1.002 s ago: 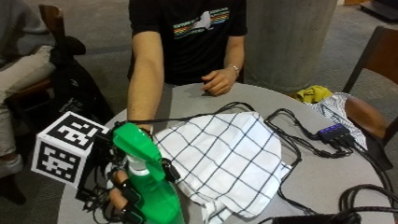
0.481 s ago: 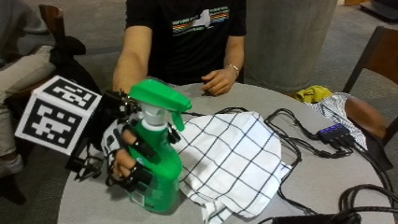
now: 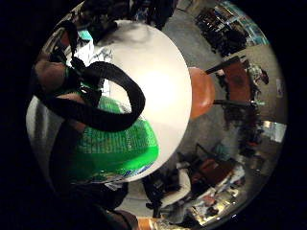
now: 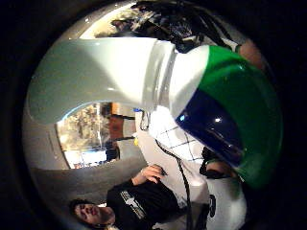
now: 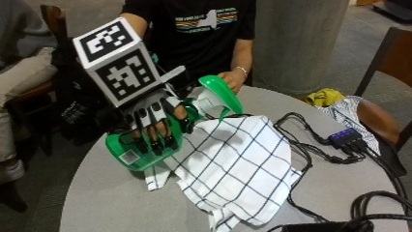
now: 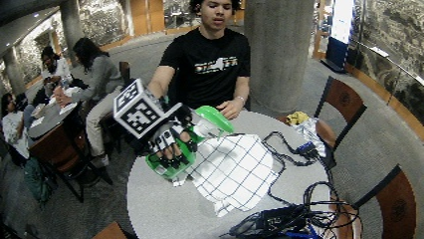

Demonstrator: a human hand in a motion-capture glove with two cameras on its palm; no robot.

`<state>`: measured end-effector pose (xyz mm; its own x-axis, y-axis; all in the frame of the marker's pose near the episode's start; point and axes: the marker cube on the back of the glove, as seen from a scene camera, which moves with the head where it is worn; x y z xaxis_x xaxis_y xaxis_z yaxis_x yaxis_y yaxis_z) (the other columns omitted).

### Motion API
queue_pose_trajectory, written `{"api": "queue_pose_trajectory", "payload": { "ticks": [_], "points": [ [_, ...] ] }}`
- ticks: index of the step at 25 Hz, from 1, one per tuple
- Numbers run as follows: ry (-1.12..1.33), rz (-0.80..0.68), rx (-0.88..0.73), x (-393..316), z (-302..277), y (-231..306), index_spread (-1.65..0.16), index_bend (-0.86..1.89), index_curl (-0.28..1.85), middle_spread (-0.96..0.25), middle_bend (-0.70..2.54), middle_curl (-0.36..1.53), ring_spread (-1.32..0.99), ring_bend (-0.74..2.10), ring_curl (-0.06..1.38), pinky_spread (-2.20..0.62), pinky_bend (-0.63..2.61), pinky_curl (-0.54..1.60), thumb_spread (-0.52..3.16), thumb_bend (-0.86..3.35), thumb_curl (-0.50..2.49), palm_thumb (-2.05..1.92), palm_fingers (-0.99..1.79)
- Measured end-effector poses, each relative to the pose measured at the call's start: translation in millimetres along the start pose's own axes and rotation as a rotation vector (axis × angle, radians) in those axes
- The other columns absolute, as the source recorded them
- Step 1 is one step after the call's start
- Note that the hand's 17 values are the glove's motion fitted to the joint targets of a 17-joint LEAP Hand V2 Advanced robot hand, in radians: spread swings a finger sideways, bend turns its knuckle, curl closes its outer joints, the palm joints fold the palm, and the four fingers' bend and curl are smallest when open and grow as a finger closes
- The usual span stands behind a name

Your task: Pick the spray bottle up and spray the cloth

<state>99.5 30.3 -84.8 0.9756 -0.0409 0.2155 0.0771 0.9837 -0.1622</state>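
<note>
My gloved right hand [image 5: 154, 126] grips the green spray bottle [image 5: 136, 151] round its body and holds it tipped on its side above the table's left part. Its green and white spray head [image 5: 217, 93] points toward the far side, just over the near corner of the cloth. The white cloth [image 5: 239, 164] with a black grid lies crumpled across the middle of the round grey table [image 5: 103, 203]. In the wide outside view the hand [image 6: 169, 142] and bottle [image 6: 173, 162] hang beside the cloth [image 6: 233, 169]. The thumb side palm view is filled by the bottle's white trigger [image 4: 96, 72].
Black cables and a small power hub [image 5: 346, 137] lie on the table's right side. A yellow and striped bundle [image 5: 328, 99] sits at the far right edge. The person's bare left hand [image 5: 229, 79] rests at the far edge. Chairs [image 6: 341, 104] stand round the table.
The hand has lifted the bottle off the table and tipped it from upright onto its side, head swinging toward the cloth. The cloth lies as before.
</note>
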Motion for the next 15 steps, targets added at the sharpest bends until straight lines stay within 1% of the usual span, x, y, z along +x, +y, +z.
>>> {"api": "queue_pose_trajectory", "payload": {
  "ticks": [7, 15],
  "points": [
    [0.236, 0.022, -0.149, -23, 11, 2, -0.26, 0.11, 0.29, -0.01, 0.24, 0.41, -0.02, 0.49, 0.36, 0.14, 0.51, 0.29, 0.69, -0.03, 0.56, 1.01, 1.02],
    [0.377, 0.051, -0.222, -30, 13, 6, -0.25, 0.10, 0.28, -0.01, 0.22, 0.41, -0.02, 0.49, 0.37, 0.13, 0.50, 0.29, 0.69, -0.03, 0.58, 1.01, 1.04]
  ]
}}
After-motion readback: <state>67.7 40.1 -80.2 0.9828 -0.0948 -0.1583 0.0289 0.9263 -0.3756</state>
